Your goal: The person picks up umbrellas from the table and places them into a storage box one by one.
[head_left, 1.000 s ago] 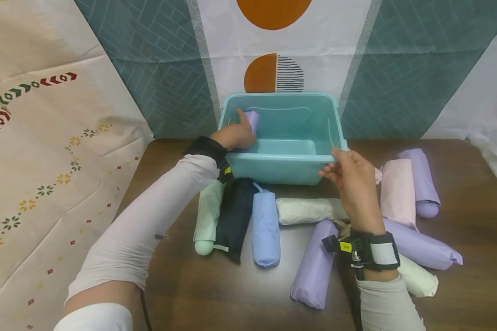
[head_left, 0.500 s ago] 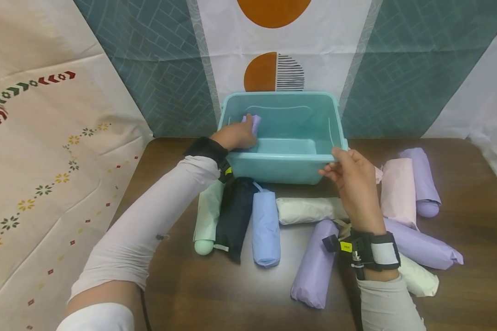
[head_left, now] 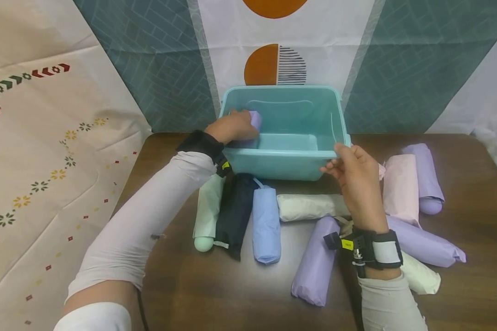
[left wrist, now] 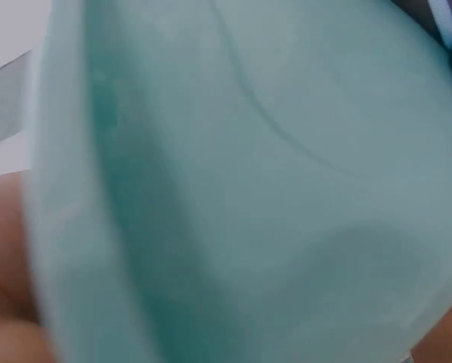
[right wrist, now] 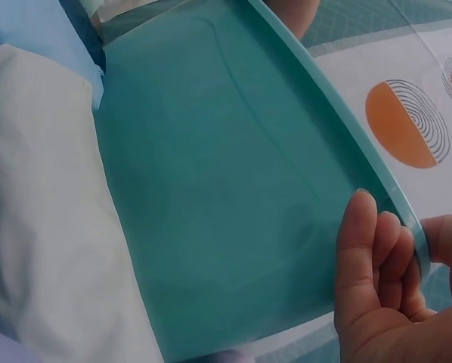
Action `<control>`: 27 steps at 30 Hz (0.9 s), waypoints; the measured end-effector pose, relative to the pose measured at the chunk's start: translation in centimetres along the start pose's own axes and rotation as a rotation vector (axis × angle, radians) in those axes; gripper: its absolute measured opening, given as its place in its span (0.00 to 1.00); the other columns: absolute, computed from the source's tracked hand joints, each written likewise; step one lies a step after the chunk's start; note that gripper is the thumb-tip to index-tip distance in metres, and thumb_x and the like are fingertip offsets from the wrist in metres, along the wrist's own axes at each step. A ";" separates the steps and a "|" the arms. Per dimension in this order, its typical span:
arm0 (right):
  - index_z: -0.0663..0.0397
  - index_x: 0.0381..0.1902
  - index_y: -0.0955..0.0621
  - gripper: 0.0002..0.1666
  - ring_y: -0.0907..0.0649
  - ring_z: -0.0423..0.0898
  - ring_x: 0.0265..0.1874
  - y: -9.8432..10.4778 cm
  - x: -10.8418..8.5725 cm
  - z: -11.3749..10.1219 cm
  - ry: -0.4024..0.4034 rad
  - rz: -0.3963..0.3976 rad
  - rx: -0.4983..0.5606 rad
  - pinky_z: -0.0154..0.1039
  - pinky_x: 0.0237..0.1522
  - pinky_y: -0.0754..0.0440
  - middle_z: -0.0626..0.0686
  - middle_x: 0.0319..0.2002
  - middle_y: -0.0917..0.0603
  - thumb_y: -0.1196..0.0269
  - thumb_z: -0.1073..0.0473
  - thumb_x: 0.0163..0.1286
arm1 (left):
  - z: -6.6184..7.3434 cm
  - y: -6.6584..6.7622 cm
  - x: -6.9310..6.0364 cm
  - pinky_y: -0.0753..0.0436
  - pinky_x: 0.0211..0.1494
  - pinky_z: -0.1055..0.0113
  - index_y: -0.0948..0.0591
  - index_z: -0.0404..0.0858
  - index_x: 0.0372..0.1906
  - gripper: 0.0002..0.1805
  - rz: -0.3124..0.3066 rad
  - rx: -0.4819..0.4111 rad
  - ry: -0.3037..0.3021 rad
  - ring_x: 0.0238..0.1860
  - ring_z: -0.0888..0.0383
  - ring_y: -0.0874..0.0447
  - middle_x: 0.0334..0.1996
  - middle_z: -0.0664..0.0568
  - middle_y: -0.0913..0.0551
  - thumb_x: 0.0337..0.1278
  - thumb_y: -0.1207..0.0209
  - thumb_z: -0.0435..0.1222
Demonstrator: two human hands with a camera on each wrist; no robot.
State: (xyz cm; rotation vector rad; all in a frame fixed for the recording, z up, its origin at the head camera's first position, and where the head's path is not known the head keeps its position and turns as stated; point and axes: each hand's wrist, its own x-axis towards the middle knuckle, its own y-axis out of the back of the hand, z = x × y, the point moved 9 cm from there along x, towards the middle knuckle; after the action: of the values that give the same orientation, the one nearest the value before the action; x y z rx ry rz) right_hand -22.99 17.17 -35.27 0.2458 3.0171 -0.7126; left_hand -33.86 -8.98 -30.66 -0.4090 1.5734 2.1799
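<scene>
The left hand (head_left: 235, 126) grips the one lilac umbrella (head_left: 255, 120) I see inside the teal bin (head_left: 279, 166), the right hand (head_left: 358, 181) pinches its rim (head_left: 281, 152), and the other umbrellas (head_left: 267, 225) on the table (head_left: 215, 294) seem left to do.

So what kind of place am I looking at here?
Probably a makeshift indoor tabletop workspace: there's a brown wooden table, a geometric-patterned cloth hanging behind it, and folded umbrellas lying on top. Whether it's in a home or studio isn't clear.
</scene>
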 end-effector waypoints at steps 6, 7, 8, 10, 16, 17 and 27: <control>0.65 0.37 0.25 0.15 0.16 0.47 0.30 -0.1 0.0 0.0 -0.002 -0.002 -0.006 0.40 0.42 0.11 0.55 0.30 0.20 0.31 0.60 0.75 | 0.4 1.6 -1.5 0.29 0.72 0.44 0.46 0.33 0.84 0.40 0.041 -0.128 -0.097 0.69 0.41 0.32 0.77 0.37 0.36 0.77 0.47 0.45; 0.64 0.37 0.25 0.15 0.16 0.47 0.30 -0.1 0.0 0.0 -0.002 -0.002 -0.009 0.40 0.42 0.11 0.55 0.30 0.20 0.30 0.60 0.75 | 0.4 1.9 -1.9 0.31 0.74 0.44 0.48 0.35 0.85 0.41 0.052 -0.144 -0.111 0.71 0.42 0.33 0.79 0.39 0.37 0.78 0.47 0.45; 0.64 0.37 0.25 0.16 0.16 0.47 0.30 -0.1 0.0 0.0 -0.001 -0.002 -0.010 0.40 0.42 0.11 0.55 0.30 0.20 0.30 0.60 0.75 | 0.4 2.3 -2.4 0.33 0.75 0.44 0.48 0.36 0.86 0.41 0.064 -0.153 -0.121 0.73 0.43 0.35 0.81 0.40 0.39 0.79 0.48 0.46; 0.65 0.36 0.25 0.16 0.16 0.47 0.30 0.0 0.0 0.0 0.001 -0.001 -0.013 0.40 0.42 0.11 0.56 0.30 0.20 0.30 0.60 0.75 | 0.2 2.8 -3.2 0.35 0.77 0.45 0.48 0.39 0.86 0.40 0.082 -0.166 -0.132 0.76 0.45 0.36 0.82 0.43 0.40 0.80 0.49 0.48; 0.64 0.37 0.24 0.16 0.16 0.46 0.31 0.1 0.0 0.0 0.013 0.009 -0.056 0.40 0.43 0.12 0.54 0.30 0.20 0.31 0.57 0.76 | -1.2 4.3 -5.5 0.28 0.72 0.48 0.40 0.44 0.85 0.36 0.151 -0.235 -0.142 0.72 0.46 0.30 0.79 0.42 0.36 0.81 0.48 0.50; 0.63 0.37 0.24 0.16 0.16 0.46 0.31 0.1 0.0 0.0 0.014 0.010 -0.061 0.39 0.43 0.12 0.54 0.30 0.20 0.31 0.57 0.76 | -1.5 4.6 -5.9 0.27 0.71 0.48 0.38 0.45 0.84 0.35 0.172 -0.251 -0.151 0.71 0.46 0.28 0.78 0.42 0.35 0.81 0.48 0.49; 0.64 0.37 0.25 0.17 0.16 0.46 0.31 0.2 -0.2 0.0 0.000 0.018 -0.072 0.39 0.43 0.12 0.54 0.31 0.20 0.31 0.56 0.76 | -4.7 6.2 -8.4 0.20 0.62 0.51 0.31 0.43 0.80 0.29 0.374 -0.478 -0.257 0.56 0.44 0.17 0.73 0.43 0.28 0.80 0.47 0.43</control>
State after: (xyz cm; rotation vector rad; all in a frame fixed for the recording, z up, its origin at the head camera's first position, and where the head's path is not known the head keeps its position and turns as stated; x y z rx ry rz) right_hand -22.80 17.28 -35.33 0.2707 3.0290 -0.6013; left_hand -29.71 -16.49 -23.07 0.0433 1.0458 2.7672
